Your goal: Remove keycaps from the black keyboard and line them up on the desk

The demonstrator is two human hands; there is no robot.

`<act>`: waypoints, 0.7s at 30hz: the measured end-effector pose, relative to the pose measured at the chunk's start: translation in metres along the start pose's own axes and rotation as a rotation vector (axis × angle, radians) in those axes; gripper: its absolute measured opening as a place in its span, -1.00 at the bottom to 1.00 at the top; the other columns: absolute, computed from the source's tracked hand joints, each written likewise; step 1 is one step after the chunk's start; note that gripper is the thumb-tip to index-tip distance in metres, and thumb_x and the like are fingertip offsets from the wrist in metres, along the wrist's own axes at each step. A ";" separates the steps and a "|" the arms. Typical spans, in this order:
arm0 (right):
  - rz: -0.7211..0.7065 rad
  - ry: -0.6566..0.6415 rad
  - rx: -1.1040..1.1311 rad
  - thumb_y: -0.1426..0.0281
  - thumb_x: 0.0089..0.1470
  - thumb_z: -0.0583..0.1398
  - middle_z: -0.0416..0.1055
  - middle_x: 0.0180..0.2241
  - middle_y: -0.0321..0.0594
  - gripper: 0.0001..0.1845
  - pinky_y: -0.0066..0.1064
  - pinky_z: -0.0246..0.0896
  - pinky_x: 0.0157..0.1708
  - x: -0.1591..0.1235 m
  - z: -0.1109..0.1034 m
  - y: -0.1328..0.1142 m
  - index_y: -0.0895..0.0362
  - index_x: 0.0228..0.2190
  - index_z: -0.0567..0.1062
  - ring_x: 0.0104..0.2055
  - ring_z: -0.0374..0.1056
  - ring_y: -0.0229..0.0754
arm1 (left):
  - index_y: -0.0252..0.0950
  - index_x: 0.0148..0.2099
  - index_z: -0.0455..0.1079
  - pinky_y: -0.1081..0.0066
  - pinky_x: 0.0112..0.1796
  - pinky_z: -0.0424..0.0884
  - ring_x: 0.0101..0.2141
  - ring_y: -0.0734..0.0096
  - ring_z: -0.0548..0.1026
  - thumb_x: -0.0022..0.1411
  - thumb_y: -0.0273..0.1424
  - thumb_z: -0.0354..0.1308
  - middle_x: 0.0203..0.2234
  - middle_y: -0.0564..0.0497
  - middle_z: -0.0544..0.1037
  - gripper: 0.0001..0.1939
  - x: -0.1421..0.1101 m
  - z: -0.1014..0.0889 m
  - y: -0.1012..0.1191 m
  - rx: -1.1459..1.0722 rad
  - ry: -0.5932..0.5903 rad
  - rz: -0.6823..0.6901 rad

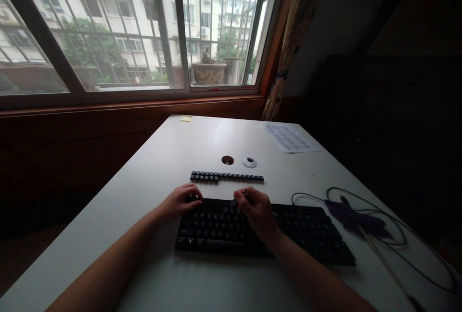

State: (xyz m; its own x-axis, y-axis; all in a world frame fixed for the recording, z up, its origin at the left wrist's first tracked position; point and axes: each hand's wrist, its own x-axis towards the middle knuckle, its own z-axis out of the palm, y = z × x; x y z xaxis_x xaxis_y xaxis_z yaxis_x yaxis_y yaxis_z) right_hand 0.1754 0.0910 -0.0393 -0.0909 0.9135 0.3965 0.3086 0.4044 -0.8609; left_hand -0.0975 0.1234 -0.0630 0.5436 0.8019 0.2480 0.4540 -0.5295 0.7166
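A black computer keyboard (224, 245) lies on the white table in front of me, with bare dark strips along its upper rows. My left hand (186, 199) curls over its upper left corner, thumb and fingers gripping the edge. Over the upper middle of the keyboard, my right hand (254, 206) is closed in a pinch on a small dark tool (234, 203), mostly hidden by the fingers; its kind is not clear. Just beyond both hands, several loose black keycaps (231, 176) stand in a two-row line, the back row longer.
Past the keycaps are a round cable hole (227, 160) and its white cover (249, 162). Printed sheets (288, 138) lie far right, a yellow sticky note (186, 119) far left. A purple cloth (357, 218), a looped black cable (399, 232) and a thin stick (384, 264) occupy the right side.
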 end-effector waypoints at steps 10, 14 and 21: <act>0.073 0.018 0.069 0.20 0.21 0.12 0.28 -0.64 -0.36 -0.68 -0.46 0.09 -0.52 0.002 -0.001 0.000 0.14 -0.48 0.45 -0.56 0.21 -0.29 | -0.28 -0.19 0.47 0.37 -0.20 0.41 -0.26 0.36 0.46 0.26 -0.35 0.16 -0.29 -0.03 0.48 -0.87 0.000 0.001 -0.003 0.008 0.000 0.006; 0.151 0.068 0.121 0.16 0.22 0.11 0.18 -0.66 -0.41 -0.65 -0.49 0.01 -0.58 0.007 -0.003 0.006 0.14 -0.46 0.44 -0.60 0.10 -0.33 | -0.28 -0.20 0.47 0.36 -0.20 0.41 -0.26 0.35 0.47 0.25 -0.35 0.16 -0.29 -0.02 0.48 -0.87 0.000 0.001 -0.002 0.009 -0.003 0.005; 0.118 0.028 0.153 0.17 0.21 0.12 0.23 -0.64 -0.39 -0.67 -0.50 0.03 -0.54 0.005 -0.004 0.008 0.14 -0.43 0.47 -0.58 0.14 -0.33 | -0.27 -0.19 0.47 0.34 -0.18 0.41 -0.24 0.33 0.45 0.25 -0.36 0.16 -0.28 -0.04 0.49 -0.88 0.000 0.000 0.000 0.041 0.018 0.029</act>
State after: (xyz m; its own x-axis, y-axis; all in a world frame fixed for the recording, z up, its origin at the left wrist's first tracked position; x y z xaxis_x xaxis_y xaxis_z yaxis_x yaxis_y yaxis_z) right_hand 0.1810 0.0985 -0.0432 -0.0357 0.9542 0.2972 0.1679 0.2989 -0.9394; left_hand -0.0975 0.1232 -0.0634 0.5440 0.7909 0.2802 0.4675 -0.5630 0.6815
